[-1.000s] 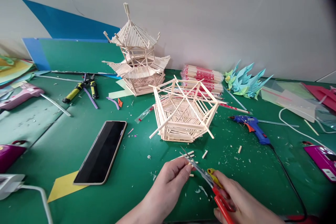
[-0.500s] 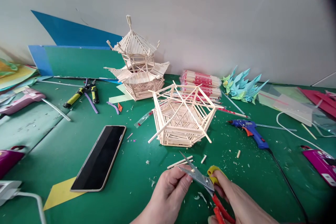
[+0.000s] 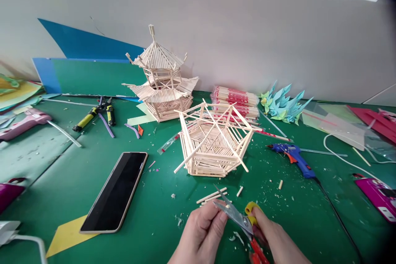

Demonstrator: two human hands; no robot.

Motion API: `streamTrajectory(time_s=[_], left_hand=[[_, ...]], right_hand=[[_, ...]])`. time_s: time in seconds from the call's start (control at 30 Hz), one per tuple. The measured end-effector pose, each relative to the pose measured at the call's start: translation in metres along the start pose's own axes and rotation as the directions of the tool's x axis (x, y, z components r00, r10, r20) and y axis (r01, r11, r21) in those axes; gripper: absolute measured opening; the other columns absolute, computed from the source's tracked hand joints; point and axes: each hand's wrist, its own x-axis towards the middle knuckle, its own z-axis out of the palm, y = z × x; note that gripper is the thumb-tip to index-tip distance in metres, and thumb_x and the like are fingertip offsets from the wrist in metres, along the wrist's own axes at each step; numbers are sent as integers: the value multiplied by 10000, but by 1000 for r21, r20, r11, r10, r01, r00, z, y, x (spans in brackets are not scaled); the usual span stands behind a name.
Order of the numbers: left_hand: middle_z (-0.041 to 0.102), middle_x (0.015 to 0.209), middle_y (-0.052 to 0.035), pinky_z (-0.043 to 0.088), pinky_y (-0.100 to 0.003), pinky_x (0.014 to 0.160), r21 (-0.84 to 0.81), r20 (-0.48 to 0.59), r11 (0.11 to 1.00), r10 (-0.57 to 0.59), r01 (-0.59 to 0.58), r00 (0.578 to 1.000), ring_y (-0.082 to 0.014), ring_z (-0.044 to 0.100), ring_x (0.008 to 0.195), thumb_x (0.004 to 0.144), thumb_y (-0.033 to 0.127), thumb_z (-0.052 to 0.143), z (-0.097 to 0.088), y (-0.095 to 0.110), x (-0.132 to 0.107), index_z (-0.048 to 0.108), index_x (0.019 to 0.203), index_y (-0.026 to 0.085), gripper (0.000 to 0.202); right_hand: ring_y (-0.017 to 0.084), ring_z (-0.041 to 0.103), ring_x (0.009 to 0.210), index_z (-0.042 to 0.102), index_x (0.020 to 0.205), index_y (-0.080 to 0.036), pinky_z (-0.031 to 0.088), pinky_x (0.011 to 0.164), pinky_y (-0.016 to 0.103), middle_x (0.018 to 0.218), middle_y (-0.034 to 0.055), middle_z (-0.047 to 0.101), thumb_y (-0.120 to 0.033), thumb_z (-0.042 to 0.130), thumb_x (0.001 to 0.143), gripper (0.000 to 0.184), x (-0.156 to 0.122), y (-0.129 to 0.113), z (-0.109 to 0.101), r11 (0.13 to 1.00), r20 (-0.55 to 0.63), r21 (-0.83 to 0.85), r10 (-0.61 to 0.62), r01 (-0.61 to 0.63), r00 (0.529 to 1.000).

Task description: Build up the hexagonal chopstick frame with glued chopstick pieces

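My right hand (image 3: 267,229) grips a pair of scissors (image 3: 244,220) with one yellow and one red handle. Its blades are parted and point up and left. Between finger and thumb, my left hand (image 3: 204,227) pinches a thin wooden stick (image 3: 228,206); only its pale end shows, between the blades. Just beyond my left hand lie several cut stick pieces (image 3: 213,194). A six-sided open frame of wooden sticks (image 3: 213,165) stands farther back, with long sticks crossing over its top. Behind it, to the left, is a two-tiered stick pagoda (image 3: 161,90).
A phone (image 3: 116,194) lies at left on yellow paper (image 3: 66,237). At right rests a blue glue gun (image 3: 293,156) with a trailing cord. Bundled sticks (image 3: 235,97) and a blue paper ornament (image 3: 284,105) sit near the partition (image 3: 262,41). Pliers (image 3: 95,115) lie back left.
The view has tilted up slightly, so things sit a little lower. My hands stay close together, with the scissor blades still parted around the stick end.
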Motion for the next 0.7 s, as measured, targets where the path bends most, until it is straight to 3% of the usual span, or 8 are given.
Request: streamTrajectory(time_s=[0.2, 0.37, 0.53, 0.7], left_hand=[[581, 795, -21, 413, -228, 704, -206, 1, 976, -70, 69, 998, -139, 506, 735, 868, 390, 489, -3, -11, 1, 634, 849, 183, 253], [609, 776, -11, 387, -204, 682, -398, 121, 905, -109, 148, 987, -123, 507, 717, 818, 404, 570, -7, -3, 4, 707, 802, 208, 239], [565, 693, 0, 344, -186, 620, -428, 208, 881, -121, 202, 971, -92, 422, 632, 802, 396, 597, -9, 4, 8, 720, 740, 189, 249], [457, 612, 28, 300, -190, 552, -448, 155, 880, -96, 157, 983, -72, 324, 552, 818, 393, 578, -10, 0, 6, 690, 730, 172, 263]], right_hand=[[246, 617, 978, 399, 1280, -67, 474, 841, 268, 1088, 171, 643, -238, 575, 653, 674, 0, -6, 1, 999, -50, -33, -25, 23, 998], [298, 579, 1030, 429, 1257, -84, 474, 847, 337, 1168, 198, 593, -335, 590, 658, 668, -3, -8, -2, 987, -90, -158, -10, -5, 996], [322, 565, 1051, 504, 1165, -131, 476, 823, 338, 1099, 166, 634, -333, 610, 632, 580, -6, -10, -8, 989, -76, -142, -51, 40, 996], [292, 602, 986, 534, 1140, -152, 464, 838, 304, 1012, 123, 676, -344, 625, 644, 540, -3, -7, -4, 997, -42, -31, -72, 70, 997]])
